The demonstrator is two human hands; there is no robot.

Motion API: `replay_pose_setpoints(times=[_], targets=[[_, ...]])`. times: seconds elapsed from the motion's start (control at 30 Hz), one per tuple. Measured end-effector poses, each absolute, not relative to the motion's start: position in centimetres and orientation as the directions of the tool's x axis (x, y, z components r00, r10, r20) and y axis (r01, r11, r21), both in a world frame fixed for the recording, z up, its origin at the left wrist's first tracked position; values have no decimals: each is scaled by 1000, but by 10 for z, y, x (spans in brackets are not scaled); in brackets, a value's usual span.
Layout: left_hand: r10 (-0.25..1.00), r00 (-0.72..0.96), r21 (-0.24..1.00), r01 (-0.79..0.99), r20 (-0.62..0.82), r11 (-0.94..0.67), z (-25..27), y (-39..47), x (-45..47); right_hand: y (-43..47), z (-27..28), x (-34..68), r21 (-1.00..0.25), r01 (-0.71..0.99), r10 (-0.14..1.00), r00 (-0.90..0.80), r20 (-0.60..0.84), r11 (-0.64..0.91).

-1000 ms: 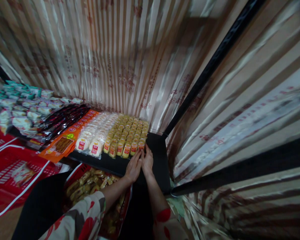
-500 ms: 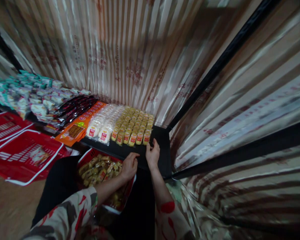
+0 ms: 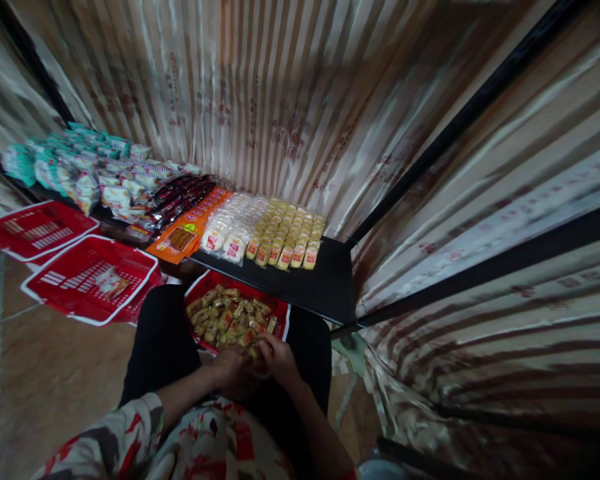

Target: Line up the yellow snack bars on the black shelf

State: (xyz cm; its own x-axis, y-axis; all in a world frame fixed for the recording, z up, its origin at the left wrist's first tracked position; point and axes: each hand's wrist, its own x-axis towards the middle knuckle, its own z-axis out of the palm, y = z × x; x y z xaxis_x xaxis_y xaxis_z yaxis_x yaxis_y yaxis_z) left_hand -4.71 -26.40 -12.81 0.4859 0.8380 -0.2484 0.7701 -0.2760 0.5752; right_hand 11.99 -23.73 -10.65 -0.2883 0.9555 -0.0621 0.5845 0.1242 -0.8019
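Right hand (image 3: 280,361) and left hand (image 3: 231,368) are close together at the near end of the red basket (image 3: 282,311), fingers bent, though I cannot tell whether either is clamped on anything, with the heaped yellow packets (image 3: 227,316) lying just beyond both.

The scene is viewed by 1 head-worn camera, aimed forward and down. The left hand (image 3: 231,365) and right hand (image 3: 279,360) are seen from above at close range, low in the view; the black shelf (image 3: 327,279) is shown farther off, backed by striped sheeting (image 3: 290,87).
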Motion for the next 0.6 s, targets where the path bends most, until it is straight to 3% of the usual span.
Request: replay_pose_setpoints(times=[0.2,0.6], targets=[[777,518,441,827,-356,-349,-142,-270,-50,-250,-82,117,-770,626,940,-323,-111,123],[799,507,454,824,-325,-338,-155,-275,-34,-276,-60,126,-790,605,917,-365,-159,104]])
